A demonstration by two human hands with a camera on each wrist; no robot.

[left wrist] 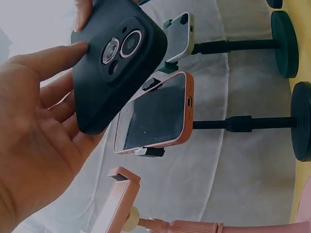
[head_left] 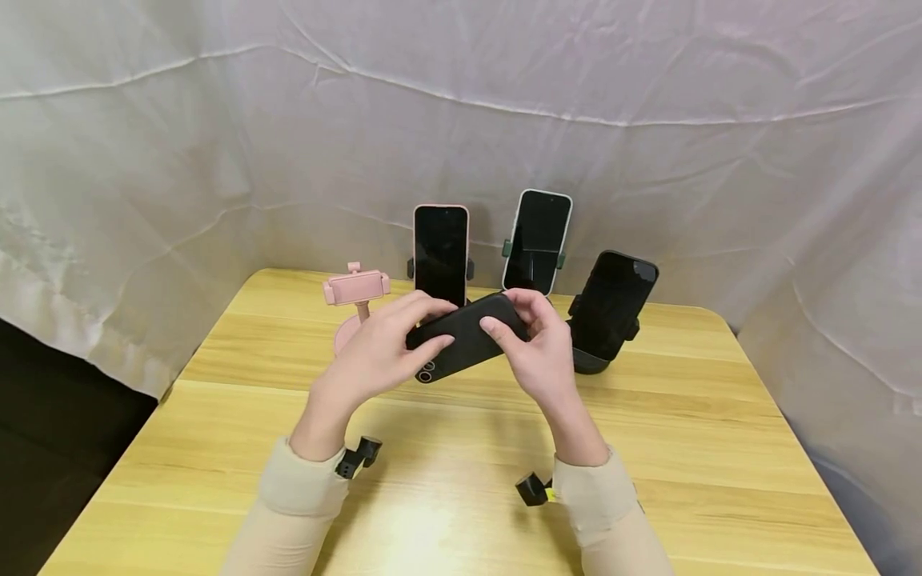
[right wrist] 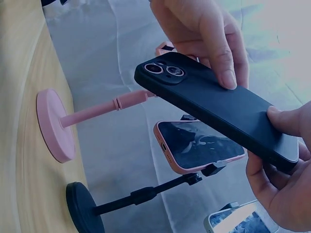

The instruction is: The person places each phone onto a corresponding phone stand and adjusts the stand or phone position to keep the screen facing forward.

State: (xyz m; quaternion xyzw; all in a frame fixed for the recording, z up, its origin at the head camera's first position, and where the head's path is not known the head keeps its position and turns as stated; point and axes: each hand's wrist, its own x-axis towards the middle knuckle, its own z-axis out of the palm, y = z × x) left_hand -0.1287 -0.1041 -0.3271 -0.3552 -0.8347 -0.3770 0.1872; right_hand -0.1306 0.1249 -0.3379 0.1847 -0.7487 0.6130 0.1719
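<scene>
A black phone (head_left: pixel 468 339), its camera side up, is held above the table between both hands. My left hand (head_left: pixel 389 344) grips the camera end, thumb on the back and fingers beneath. At the opposite end my right hand (head_left: pixel 539 344) pinches it the same way; the left wrist view shows the camera lenses (left wrist: pixel 121 48) close up. Just left of the left hand stands a pink phone holder (head_left: pixel 356 286) with no phone in its clamp. Behind the hands, a pink-edged phone (head_left: pixel 441 250) sits upright in a black stand (right wrist: pixel 141 195).
A white-edged phone (head_left: pixel 537 240) rests in a dark green stand (left wrist: pixel 284 44) at the back. To the right, another black phone (head_left: pixel 614 304) leans in a black stand (head_left: pixel 589 363). The wooden table (head_left: pixel 432 496) ends at a grey curtain (head_left: pixel 360 136).
</scene>
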